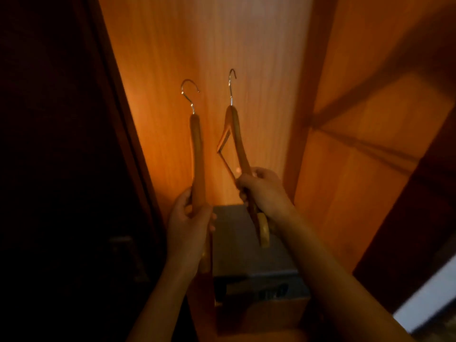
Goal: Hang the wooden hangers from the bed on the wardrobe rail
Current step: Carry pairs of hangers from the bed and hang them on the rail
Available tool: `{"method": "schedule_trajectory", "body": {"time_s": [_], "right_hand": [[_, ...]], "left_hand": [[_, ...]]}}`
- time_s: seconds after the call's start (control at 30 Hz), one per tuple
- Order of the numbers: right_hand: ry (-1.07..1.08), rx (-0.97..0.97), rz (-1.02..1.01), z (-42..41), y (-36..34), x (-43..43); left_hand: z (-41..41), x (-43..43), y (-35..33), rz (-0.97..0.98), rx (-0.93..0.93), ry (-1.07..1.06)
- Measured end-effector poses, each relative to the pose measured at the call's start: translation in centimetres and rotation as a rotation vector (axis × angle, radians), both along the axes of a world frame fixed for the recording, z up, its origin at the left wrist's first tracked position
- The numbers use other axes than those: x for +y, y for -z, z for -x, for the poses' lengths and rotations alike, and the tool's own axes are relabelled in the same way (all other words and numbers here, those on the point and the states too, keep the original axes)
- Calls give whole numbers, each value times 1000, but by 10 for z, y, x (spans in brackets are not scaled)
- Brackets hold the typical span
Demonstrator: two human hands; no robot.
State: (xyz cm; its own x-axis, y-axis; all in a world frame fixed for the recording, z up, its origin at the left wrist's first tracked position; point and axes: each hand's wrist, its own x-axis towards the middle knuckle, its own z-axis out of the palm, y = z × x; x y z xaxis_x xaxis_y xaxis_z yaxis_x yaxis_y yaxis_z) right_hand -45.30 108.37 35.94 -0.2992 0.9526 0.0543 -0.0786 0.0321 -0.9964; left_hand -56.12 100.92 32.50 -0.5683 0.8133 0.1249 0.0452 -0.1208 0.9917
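I hold two wooden hangers up inside an orange wooden wardrobe. My left hand (188, 223) grips the lower end of the left hanger (197, 154), seen edge-on, its metal hook pointing up. My right hand (259, 191) grips the right hanger (238, 139) near its lower arm, with the trouser bar showing to the left and the hook upward. Both hooks hang free in front of the wardrobe's back panel (209, 45). No rail shows in view.
A grey box (237, 243) sits on the wardrobe floor below my hands. A dark wardrobe door (61, 144) stands open at the left. The wardrobe's side wall (357, 144) rises on the right, with a white edge (427, 299) at the lower right.
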Motion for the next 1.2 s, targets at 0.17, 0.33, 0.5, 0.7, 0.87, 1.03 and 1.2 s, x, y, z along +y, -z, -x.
{"method": "schedule_trajectory", "body": {"time_s": [0.17,0.33,0.5,0.7,0.87,1.03,1.2], "right_hand": [[-103,51,-131,35,-61,47],[-194,52,-234,58,-126,74],[-251,36,-361,80,-170,95],[-365,65,-490,95,-213,107],[-434,129,-527,104,-248,116],[-479,202,-552,103,-274,132],[-518,159,-515,97,-282,145]], "left_hand": [[32,53,-54,-118,50,-87],[56,89,-110,-218,50,-174],[70,106,-155,-326,78,-263],[73,126,-207,-497,162,-406],[83,140,-251,-570,266,-505],[102,152,-293,-579,267,-566],[119,166,-312,-519,179,-549]]}}
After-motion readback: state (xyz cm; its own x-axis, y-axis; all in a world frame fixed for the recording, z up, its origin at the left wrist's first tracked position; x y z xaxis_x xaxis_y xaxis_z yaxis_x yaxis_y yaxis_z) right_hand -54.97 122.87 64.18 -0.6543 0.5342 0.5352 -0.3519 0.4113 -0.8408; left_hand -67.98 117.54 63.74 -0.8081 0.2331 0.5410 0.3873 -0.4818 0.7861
